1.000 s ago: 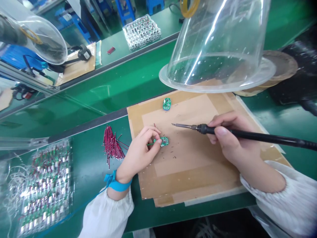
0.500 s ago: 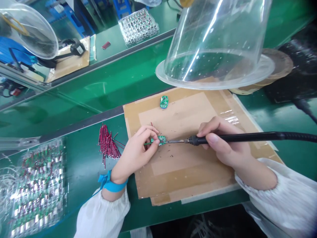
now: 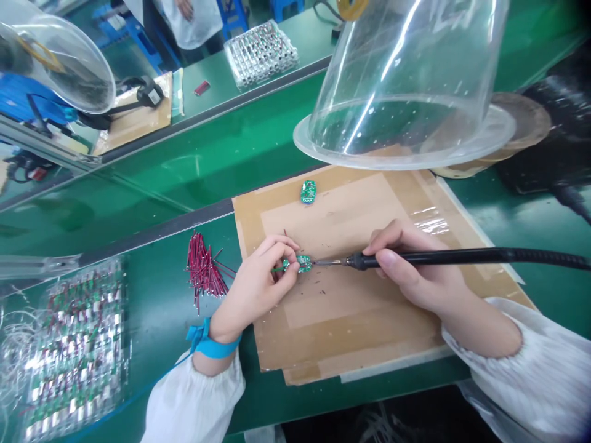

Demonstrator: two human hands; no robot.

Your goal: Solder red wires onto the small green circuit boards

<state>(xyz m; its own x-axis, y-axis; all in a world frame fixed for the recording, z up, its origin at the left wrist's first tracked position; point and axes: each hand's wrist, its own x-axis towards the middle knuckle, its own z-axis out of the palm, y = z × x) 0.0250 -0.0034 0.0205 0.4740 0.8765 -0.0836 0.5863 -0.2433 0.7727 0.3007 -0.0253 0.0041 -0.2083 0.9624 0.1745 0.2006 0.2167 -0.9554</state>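
Note:
A small green circuit board [image 3: 304, 263] lies on the cardboard mat [image 3: 360, 332], and my left hand [image 3: 265, 274] pinches at its left end, where a thin green wire shows between the fingers. What the fingertips grip exactly is partly hidden. My right hand [image 3: 410, 264] is closed round a black soldering iron [image 3: 443, 256], whose metal tip points left and is at the board's right edge. Farther up on the mat sits a second green board [image 3: 308, 191]. Left of my left hand is a pile of dark red wires [image 3: 203, 267].
A clear plastic cone [image 3: 401, 80] hangs over the mat's far side. Trays of boards [image 3: 76, 351] stand at the left. Beyond the green divider [image 3: 207, 144] are another tray [image 3: 261, 54], a second clear cone [image 3: 60, 61] and a person in white [image 3: 196, 21].
The iron's tip has shifted slightly within the same spot by the board. A person's white clothing and hand have come into view beyond the divider. The whole view has moved a little.

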